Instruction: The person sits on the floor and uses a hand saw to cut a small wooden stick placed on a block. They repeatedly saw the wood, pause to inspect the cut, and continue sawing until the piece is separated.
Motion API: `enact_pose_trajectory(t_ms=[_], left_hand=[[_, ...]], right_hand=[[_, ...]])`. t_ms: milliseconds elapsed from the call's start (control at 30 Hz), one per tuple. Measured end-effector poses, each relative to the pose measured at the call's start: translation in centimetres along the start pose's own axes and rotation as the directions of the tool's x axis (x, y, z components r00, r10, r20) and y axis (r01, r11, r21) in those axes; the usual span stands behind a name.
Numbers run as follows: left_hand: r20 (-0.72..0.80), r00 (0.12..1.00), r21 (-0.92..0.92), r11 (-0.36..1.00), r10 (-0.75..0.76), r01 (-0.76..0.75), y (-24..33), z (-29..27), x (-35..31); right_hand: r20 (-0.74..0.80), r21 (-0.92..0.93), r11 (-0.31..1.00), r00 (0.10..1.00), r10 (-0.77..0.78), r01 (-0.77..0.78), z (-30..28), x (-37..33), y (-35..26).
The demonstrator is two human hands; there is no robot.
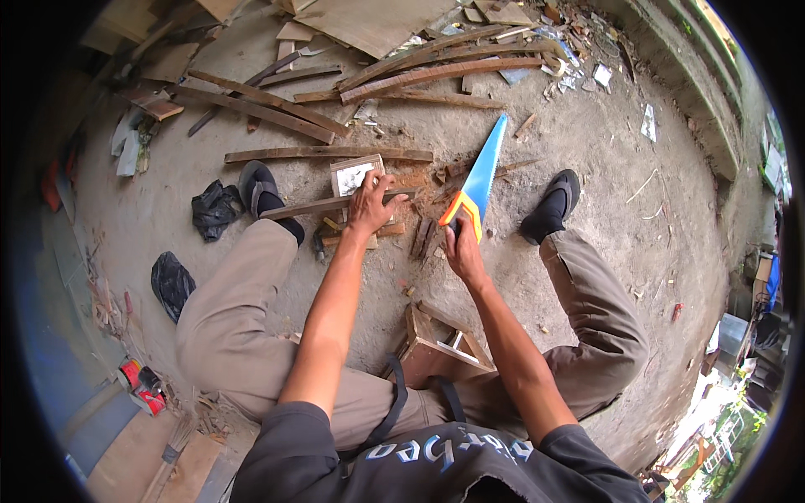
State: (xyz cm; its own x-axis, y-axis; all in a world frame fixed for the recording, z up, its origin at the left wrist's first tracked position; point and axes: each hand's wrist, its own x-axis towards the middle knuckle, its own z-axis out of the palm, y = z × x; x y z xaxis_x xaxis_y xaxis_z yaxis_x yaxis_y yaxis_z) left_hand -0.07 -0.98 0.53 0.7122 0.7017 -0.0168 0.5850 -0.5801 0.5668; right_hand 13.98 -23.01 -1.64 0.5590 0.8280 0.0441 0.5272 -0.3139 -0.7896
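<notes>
My left hand [369, 204] is bent over a narrow wooden strip [309, 207], pressing it down near its right end. Under the strip lies a small wooden box or block [345, 178] with a whitish top, beside short wood pieces [387, 230]. My right hand [464, 246] is wrapped around the orange-and-black handle of a handsaw [485, 172]. Its blue blade points away from me, tilted a little right, and stands apart from the strip. Brown sawdust [411, 181] is scattered on the ground between the strip and the saw.
Long wooden battens [436, 77] lie in a loose pile ahead. A small wooden box [440, 352] sits between my legs. Black plastic bags [215, 210] are beside my left foot. Bits of litter [602, 75] dot the far right, near a concrete ledge [679, 75].
</notes>
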Motion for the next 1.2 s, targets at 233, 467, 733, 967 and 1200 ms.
enact_pose_trajectory(t_ms=[233, 467, 733, 967, 1200], left_hand=[[0.019, 0.999, 0.093, 0.995, 0.029, -0.031, -2.0, -0.7, 0.2], [-0.15, 0.971, 0.156, 0.974, 0.186, -0.163, -3.3, 0.3, -3.6], [0.015, 0.987, -0.094, 0.983, 0.162, -0.16, -3.6, -2.2, -2.7], [-0.166, 0.984, 0.137, 0.99, 0.066, -0.043, -2.4, -0.1, -3.7], [-0.042, 0.999, -0.063, 0.998, -0.018, 0.015, -3.5, -0.9, -2.1]], right_hand=[[-0.285, 0.18, 0.943, 0.903, 0.322, -0.28, -5.3, -0.8, -10.3], [-0.315, 0.419, 0.874, 0.863, 0.395, -0.247, -9.4, -7.3, -18.6], [-0.096, 0.387, 0.899, 0.961, 0.26, -0.205, -19.8, -8.3, -27.0], [0.014, 0.374, 0.884, 0.955, 0.297, -0.281, -18.7, -4.5, -26.0], [0.051, 0.328, 0.895, 0.952, 0.303, -0.303, -17.7, -5.3, -26.1]])
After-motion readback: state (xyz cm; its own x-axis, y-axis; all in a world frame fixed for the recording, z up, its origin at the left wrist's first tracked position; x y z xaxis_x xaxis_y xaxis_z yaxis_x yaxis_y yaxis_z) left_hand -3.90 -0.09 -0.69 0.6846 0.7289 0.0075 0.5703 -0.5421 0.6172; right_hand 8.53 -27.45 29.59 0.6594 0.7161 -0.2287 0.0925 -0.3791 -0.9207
